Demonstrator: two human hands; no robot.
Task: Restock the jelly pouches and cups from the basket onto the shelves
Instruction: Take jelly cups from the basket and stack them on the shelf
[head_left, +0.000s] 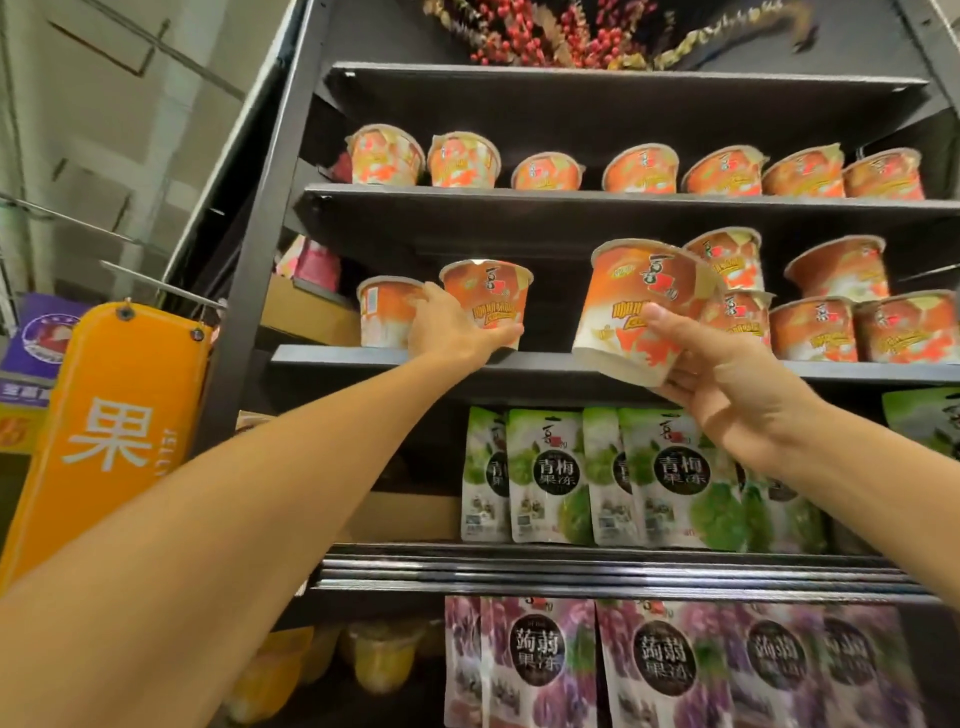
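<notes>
My left hand (452, 332) grips an orange jelly cup (491, 299) standing on the second black shelf (332, 354), beside another cup (384, 317) at its left. My right hand (727, 374) holds a second orange jelly cup (639, 306), tilted, just in front of and above the same shelf's edge. More orange cups (831, 312) stand stacked at the right of that shelf. A row of orange cups (639, 169) fills the shelf above. Green jelly pouches (550, 475) stand one shelf below, purple pouches (545, 665) lower still. The basket is out of view.
An orange hanging sign (109, 431) sticks out at the left of the rack's black upright (260, 234). Dried red berries and leaves (545, 31) lie on top. Cardboard boxes (306, 312) sit behind the shelves at left. A gap lies between the two held cups.
</notes>
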